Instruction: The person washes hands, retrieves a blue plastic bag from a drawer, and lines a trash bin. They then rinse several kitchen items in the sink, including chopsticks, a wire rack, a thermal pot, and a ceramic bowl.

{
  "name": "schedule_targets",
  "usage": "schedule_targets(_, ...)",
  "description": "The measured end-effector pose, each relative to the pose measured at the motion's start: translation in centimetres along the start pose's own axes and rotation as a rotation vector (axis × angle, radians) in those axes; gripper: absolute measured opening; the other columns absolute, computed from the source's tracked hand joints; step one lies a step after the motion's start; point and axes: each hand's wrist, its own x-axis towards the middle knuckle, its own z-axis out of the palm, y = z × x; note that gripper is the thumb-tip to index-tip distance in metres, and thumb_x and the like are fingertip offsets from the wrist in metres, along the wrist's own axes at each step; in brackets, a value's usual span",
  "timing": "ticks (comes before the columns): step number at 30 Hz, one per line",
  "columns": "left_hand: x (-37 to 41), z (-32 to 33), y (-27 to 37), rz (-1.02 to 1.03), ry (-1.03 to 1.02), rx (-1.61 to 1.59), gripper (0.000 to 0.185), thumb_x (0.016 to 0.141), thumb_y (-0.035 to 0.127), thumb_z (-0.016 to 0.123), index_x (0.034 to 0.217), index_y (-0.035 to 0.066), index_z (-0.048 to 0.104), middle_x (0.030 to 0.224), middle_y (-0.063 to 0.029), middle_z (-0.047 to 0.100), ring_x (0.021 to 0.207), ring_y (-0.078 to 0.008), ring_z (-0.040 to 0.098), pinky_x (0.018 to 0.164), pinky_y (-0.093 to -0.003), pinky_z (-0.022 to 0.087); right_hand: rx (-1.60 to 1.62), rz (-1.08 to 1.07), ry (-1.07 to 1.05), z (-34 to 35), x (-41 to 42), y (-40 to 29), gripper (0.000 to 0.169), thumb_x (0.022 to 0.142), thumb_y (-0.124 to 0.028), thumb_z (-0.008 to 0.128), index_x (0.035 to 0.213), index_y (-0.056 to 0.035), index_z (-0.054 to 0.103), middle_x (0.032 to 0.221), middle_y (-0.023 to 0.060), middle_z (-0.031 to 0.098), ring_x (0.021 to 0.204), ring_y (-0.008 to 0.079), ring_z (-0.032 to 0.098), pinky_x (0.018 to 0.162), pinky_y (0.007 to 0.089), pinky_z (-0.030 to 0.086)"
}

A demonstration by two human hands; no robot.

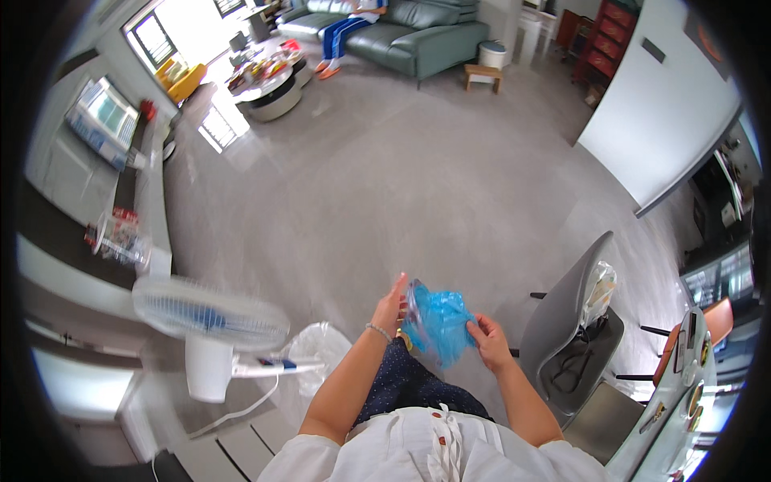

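Note:
A crumpled blue plastic bag point(443, 322) hangs between my two hands in front of my waist. My right hand point(491, 342) pinches its right edge between thumb and fingers. On the other side, my left hand point(393, 307) is upright against the bag's left edge, fingers extended and partly hidden behind it; whether they grip the bag cannot be told. Something dark and clear, blurred, shows at the bag's left side beside the left palm. A small yellow item, also blurred, is just below that palm.
A white fan point(211, 316) stands at left, with its cable and a clear plastic bag point(319, 355) nearby. At right are a grey chair point(557, 319) and a dining table point(656, 416). Ahead are a round coffee table point(274, 99) and a green sofa point(415, 42) with a seated person point(346, 30).

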Motion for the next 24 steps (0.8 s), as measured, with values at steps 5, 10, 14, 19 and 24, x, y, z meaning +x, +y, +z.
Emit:
schedule_targets(5, 11.8, 3.3, 3.7, 0.303, -0.185, 0.920, 0.048, 0.072, 0.044, 0.067, 0.081, -0.003, 0.064, 0.070, -0.0100, 0.062, 0.061, -0.0168, 0.059, 0.053, -0.0328, 0.048, -0.209, -0.082, 0.073, -0.8, 6.0, -2.2, 0.025, 0.084, -0.014, 0.058, 0.106, -0.0025, 0.057, 0.087, -0.0031, 0.058, 0.077, 0.0053, 0.050, 0.070, 0.0213, 0.041)
schedule_targets(10, 16.2, 9.2, 11.9, 0.125, -0.055, 0.569, 0.020, 0.079, 0.019, 0.061, 0.087, 0.001, 0.066, 0.075, -0.0089, 0.064, 0.067, -0.0152, 0.060, 0.060, -0.0291, 0.050, -0.310, 0.080, 0.293, -6.1, 13.5, -1.8, 0.033, 0.079, -0.019, 0.063, 0.107, -0.0023, 0.056, 0.087, -0.0002, 0.058, 0.078, 0.0090, 0.052, 0.070, 0.0231, 0.042)
schedule_targets(14, 20.9, 13.2, 15.9, 0.242, -0.099, 0.191, 0.016, 0.077, 0.009, 0.063, 0.089, -0.002, 0.064, 0.078, -0.0079, 0.063, 0.073, -0.0134, 0.058, 0.065, -0.0259, 0.048, 0.149, 0.416, 0.383, -7.5, 16.5, -4.4, 0.052, 0.073, -0.019, 0.070, 0.118, -0.0037, 0.048, 0.105, 0.0066, 0.053, 0.093, 0.0161, 0.051, 0.073, 0.0274, 0.043)
schedule_targets(19, 21.3, 23.1, 18.8, 0.679, -0.245, 0.559, 0.017, 0.071, 0.009, 0.069, 0.084, 0.000, 0.064, 0.077, -0.0051, 0.064, 0.072, -0.0089, 0.057, 0.064, -0.0248, 0.047, -0.198, 0.034, 0.595, -8.6, 21.3, -10.6, 0.046, 0.076, -0.021, 0.067, 0.116, -0.0054, 0.049, 0.103, 0.0084, 0.054, 0.094, 0.0179, 0.052, 0.077, 0.0303, 0.044)
schedule_targets(24, 19.9, 33.9, 19.2, 0.922, -0.512, 0.899, 0.022, 0.064, 0.010, 0.071, 0.073, 0.001, 0.054, 0.067, -0.0096, 0.058, 0.064, -0.0192, 0.057, 0.058, -0.0300, 0.045, 0.396, 0.011, 0.401, -13.5, 29.3, -17.0, 0.025, 0.083, -0.022, 0.059, 0.103, -0.0067, 0.057, 0.084, 0.0036, 0.060, 0.081, 0.0178, 0.056, 0.079, 0.0349, 0.046)
